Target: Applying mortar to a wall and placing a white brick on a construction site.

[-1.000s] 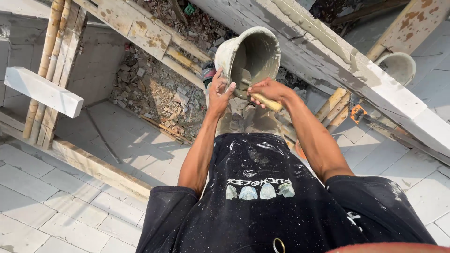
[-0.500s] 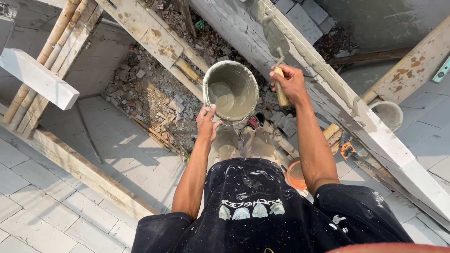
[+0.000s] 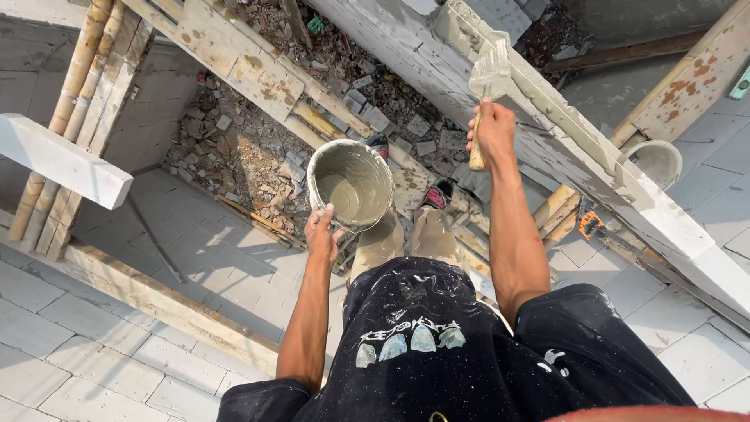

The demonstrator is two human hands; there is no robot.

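My left hand (image 3: 322, 232) grips the rim of a mortar-smeared bucket (image 3: 351, 184) holding grey mortar, held out at about waist height. My right hand (image 3: 492, 133) is raised and closed on the wooden handle of a trowel (image 3: 486, 78). The trowel's blade, loaded with grey mortar, rests against the top of a white block wall (image 3: 578, 164) that runs diagonally to the right. My black, paint-spattered shirt fills the bottom of the view, with my feet on bamboo scaffold poles below.
Bamboo poles (image 3: 70, 117) and wooden planks (image 3: 234, 70) cross the space. Rubble (image 3: 234, 156) lies on the ground far below. A second bucket (image 3: 655, 162) sits by the wall at right. Grey block walls surround the drop.
My right hand went from the bucket up to the wall top with the trowel. The bucket has been lowered and tipped upright in my left hand.
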